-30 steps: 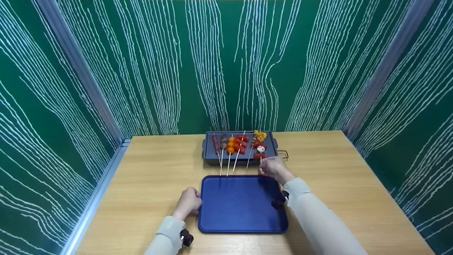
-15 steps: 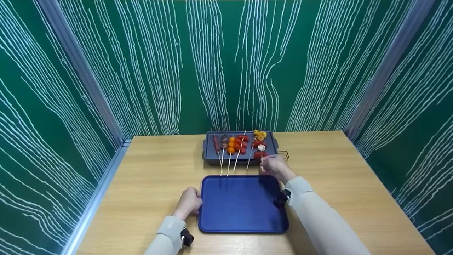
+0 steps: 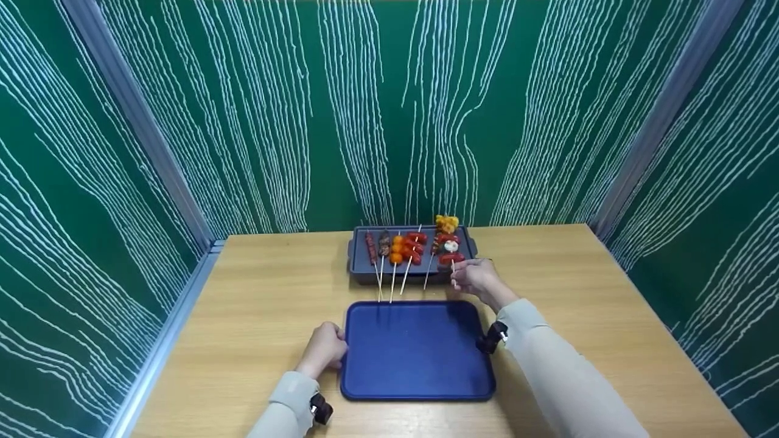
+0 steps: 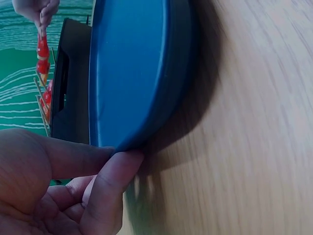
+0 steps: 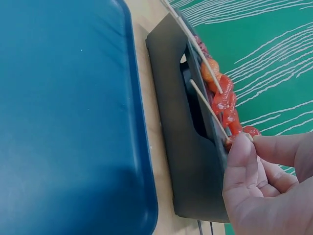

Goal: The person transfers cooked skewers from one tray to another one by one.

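Observation:
My right hand point(image 3: 479, 280) pinches the bare stick end of a skewer point(image 3: 451, 246) with red sausage-like pieces, a round white piece and a yellow piece at its far tip. In the left wrist view the skewer's red pieces point(image 4: 43, 51) stand out above the grill's edge. Beneath it is the dark tabletop grill point(image 3: 360, 263), where several other skewers lie side by side, among them one with orange balls point(image 3: 397, 249) and one with red pieces point(image 3: 414, 248). My left hand point(image 3: 327, 345) pinches the left rim of the blue tray point(image 3: 417, 353) between thumb and finger.
Grill and tray share a wooden table point(image 3: 261, 286), with a narrow strip of wood between them. Several stick ends overhang the grill's front side. A wire handle point(image 3: 489, 264) juts from its right. Green walls with white lines point(image 3: 426, 121) enclose the table.
My right hand has moved slightly up and to the right, raising the skewer with the white piece. The left hand and tray stay in place.

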A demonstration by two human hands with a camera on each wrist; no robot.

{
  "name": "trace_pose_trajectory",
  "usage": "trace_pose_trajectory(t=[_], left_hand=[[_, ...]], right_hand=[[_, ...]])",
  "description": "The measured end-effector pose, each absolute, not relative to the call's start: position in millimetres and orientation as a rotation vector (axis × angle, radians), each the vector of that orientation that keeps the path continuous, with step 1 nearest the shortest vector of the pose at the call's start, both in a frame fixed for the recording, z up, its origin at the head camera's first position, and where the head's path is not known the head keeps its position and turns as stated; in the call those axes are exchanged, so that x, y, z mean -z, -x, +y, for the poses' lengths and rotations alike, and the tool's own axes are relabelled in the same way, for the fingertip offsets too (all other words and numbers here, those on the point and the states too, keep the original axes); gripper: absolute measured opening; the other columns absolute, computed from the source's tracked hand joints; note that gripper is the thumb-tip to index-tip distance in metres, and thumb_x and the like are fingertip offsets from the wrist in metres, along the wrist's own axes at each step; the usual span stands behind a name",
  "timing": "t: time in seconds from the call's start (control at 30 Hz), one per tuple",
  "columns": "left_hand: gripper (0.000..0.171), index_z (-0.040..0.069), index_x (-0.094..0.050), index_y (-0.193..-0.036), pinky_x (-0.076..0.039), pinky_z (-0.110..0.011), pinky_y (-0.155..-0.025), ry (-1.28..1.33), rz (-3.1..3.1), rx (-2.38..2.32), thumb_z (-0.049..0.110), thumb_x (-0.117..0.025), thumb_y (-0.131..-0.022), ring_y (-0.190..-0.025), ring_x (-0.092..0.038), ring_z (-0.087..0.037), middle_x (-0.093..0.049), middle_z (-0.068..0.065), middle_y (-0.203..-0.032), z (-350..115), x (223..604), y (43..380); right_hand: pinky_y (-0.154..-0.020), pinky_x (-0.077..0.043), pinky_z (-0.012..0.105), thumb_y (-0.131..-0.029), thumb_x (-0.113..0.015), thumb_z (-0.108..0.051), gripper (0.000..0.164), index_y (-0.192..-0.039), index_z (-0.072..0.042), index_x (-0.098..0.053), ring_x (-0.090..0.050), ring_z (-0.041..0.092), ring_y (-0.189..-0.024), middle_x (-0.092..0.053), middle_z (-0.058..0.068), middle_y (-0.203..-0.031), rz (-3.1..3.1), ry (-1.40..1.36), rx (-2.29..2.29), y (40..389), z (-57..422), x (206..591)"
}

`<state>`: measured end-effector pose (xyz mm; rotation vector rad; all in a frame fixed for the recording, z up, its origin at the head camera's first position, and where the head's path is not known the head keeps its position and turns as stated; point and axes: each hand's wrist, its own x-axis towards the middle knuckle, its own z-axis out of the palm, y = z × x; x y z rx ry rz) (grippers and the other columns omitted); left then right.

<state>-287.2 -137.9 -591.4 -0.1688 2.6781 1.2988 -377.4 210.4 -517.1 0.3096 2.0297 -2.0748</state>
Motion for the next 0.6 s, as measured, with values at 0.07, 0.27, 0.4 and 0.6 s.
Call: trace_pose_trajectory(t=[0.07,0.27,0.4,0.6], left_hand=[[0.026,0.015,-0.049,-0.074,-0.058,-0.026,-0.045,0.174,2.677,-1.289,-0.011,-0.051,-0.08,-0.057,-0.061,-0.016,-0.05,-0.001,-0.074,-138.1,591.0,286.7],[0.031,0.018,-0.043,-0.071,-0.056,-0.024,-0.045,0.183,2.671,-1.287,-0.011,-0.047,-0.08,-0.057,-0.057,-0.014,-0.045,0.002,-0.071,-137.2,588.6,286.0],[0.031,0.018,-0.042,-0.071,-0.055,-0.024,-0.045,0.184,2.662,-1.296,-0.011,-0.047,-0.081,-0.058,-0.058,-0.015,-0.046,0.001,-0.072,-137.4,588.8,285.3],[0.03,0.017,-0.044,-0.072,-0.056,-0.024,-0.044,0.19,2.666,-1.298,-0.011,-0.047,-0.08,-0.058,-0.059,-0.016,-0.047,0.0,-0.073,-137.6,589.6,285.1]], right_hand=[[-0.058,-0.058,0.021,-0.096,-0.054,0.013,0.028,-0.124,0.012,-0.054,-0.062,0.011,-0.065,-0.063,0.002,-0.075,2.019,-0.294,2.08,375.5,210.4,513.9],[-0.059,-0.058,0.021,-0.096,-0.054,0.013,0.026,-0.122,0.01,-0.054,-0.062,0.011,-0.066,-0.063,0.002,-0.076,2.012,-0.225,2.089,370.5,211.6,504.7],[-0.059,-0.06,0.022,-0.097,-0.054,0.013,0.025,-0.122,0.011,-0.055,-0.063,0.012,-0.067,-0.064,0.002,-0.077,2.009,-0.21,2.086,366.9,213.5,499.5],[-0.063,-0.063,0.024,-0.097,-0.055,0.013,0.025,-0.121,0.012,-0.056,-0.063,0.012,-0.067,-0.065,0.003,-0.08,2.021,-0.201,2.081,361.5,215.3,494.4]])
